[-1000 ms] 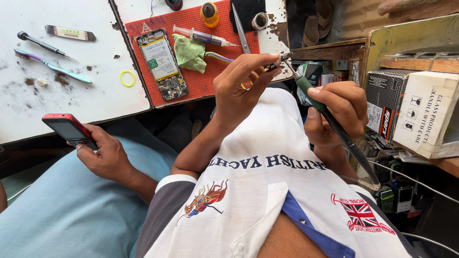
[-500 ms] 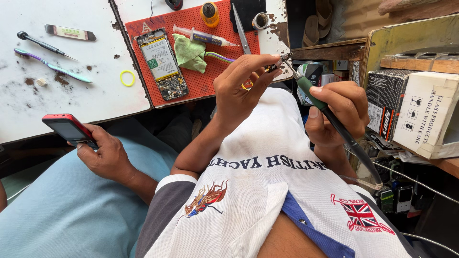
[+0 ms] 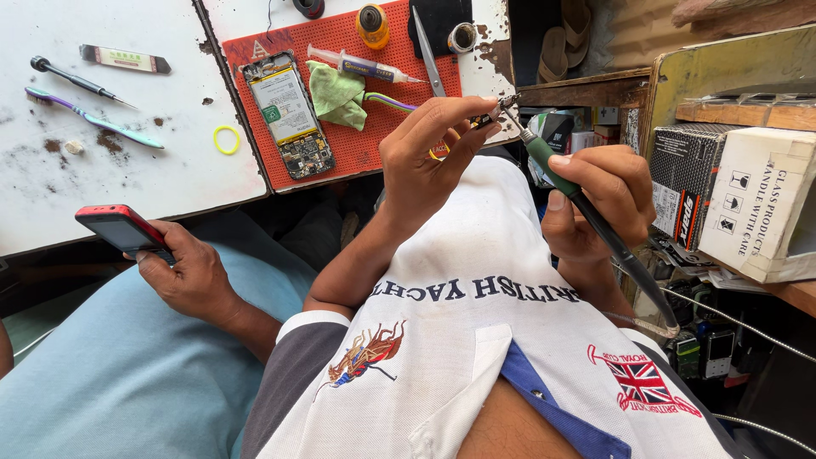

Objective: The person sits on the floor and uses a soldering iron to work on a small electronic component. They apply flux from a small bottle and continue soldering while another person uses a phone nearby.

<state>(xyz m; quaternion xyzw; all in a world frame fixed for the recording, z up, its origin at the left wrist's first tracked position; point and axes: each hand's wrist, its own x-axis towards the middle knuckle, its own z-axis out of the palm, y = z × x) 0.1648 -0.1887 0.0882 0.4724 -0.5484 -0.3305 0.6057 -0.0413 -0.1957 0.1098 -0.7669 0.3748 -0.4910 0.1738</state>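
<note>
In the head view, the person's left hand is raised above the near edge of the table, its fingertips pinched on a small dark part. The right hand is closed around the green-and-black handle of a soldering iron; the iron's metal tip meets the small part just beside the left fingertips. Its cable trails down to the right.

Behind the hands, a red mat lies on the table, carrying an opened phone with its battery showing, a green cloth, a syringe, tweezers and a small yellow bottle.

Left of the mat lie a toothbrush, a screwdriver and a yellow ring.

At lower left, another person's hand holds a red phone.
</note>
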